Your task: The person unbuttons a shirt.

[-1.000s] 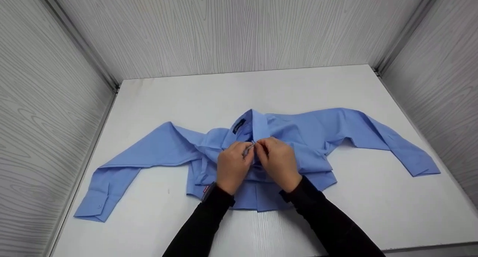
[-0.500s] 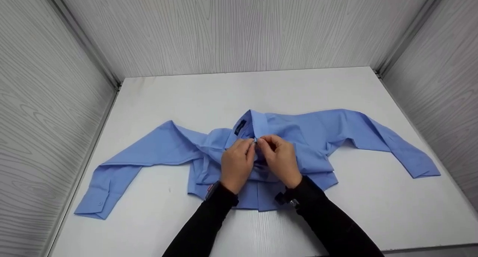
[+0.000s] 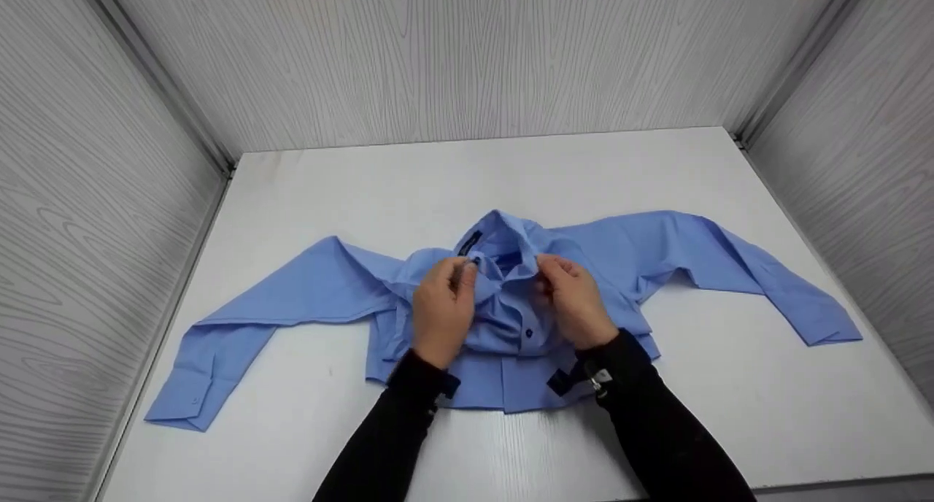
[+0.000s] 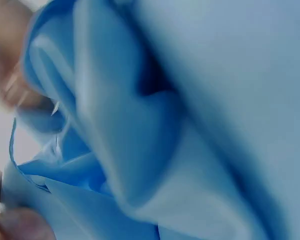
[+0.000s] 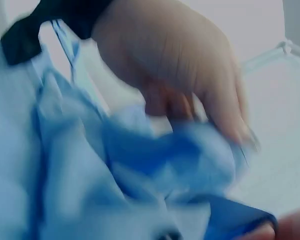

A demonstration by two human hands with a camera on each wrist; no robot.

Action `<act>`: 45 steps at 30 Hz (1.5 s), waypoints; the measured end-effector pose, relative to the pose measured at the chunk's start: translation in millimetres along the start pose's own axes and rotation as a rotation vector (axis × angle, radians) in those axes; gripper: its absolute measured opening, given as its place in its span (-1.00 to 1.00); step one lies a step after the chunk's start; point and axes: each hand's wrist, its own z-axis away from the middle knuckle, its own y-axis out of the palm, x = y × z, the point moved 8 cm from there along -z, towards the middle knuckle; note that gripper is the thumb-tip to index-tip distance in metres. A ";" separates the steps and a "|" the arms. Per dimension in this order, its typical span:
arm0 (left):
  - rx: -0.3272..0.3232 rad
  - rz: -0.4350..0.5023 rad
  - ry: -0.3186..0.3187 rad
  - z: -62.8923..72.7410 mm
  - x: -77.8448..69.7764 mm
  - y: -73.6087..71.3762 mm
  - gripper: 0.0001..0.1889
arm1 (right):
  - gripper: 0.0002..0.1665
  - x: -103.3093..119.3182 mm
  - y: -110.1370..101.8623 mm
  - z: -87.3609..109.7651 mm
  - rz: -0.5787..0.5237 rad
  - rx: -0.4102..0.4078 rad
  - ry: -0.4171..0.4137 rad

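Note:
A light blue button-up shirt (image 3: 620,254) lies bunched on the white table, its collar (image 3: 514,232) standing up. My left hand (image 3: 444,312) pinches the left side of the collar front between thumb and fingers. On the other side, my right hand (image 3: 580,305) pinches the right collar edge. The two hands are apart, with the neck opening between them. A dark button (image 3: 528,333) shows on the front placket below. Inside the collar is a black label (image 3: 469,244), partly covered. Blue cloth (image 4: 125,125) fills most of the blurred left wrist view.
One sleeve (image 3: 292,287) stretches out to the left, ending in a buttoned cuff (image 3: 182,400). The other sleeve (image 3: 773,283) reaches toward the right edge of the table (image 3: 467,181). Grey wood-grain panels (image 3: 467,57) stand at the back and both sides.
My hands were close together at the collar front. They have moved apart, left hand leftward and right hand rightward, spreading the collar and uncovering the neck opening and a placket button.

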 end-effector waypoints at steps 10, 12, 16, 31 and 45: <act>0.009 -0.244 0.105 -10.1 -20.5 -16.6 -0.65 | -0.74 21.7 3.9 3.3 0.054 0.021 -0.196; 0.085 -0.333 0.217 -8.0 -37.0 -7.2 -0.65 | -0.76 24.4 8.1 5.4 0.077 0.057 -0.230; 0.314 -0.416 0.273 -3.3 -43.7 14.9 -0.71 | -0.77 25.6 12.3 7.9 0.084 0.119 -0.268; 0.378 0.211 -0.004 -6.8 -19.5 16.9 -0.80 | -0.78 12.4 41.8 22.7 0.670 0.236 -0.439; 0.343 0.246 -0.073 -6.9 -11.4 11.9 -0.80 | -0.83 23.8 43.0 32.7 0.840 0.071 -0.688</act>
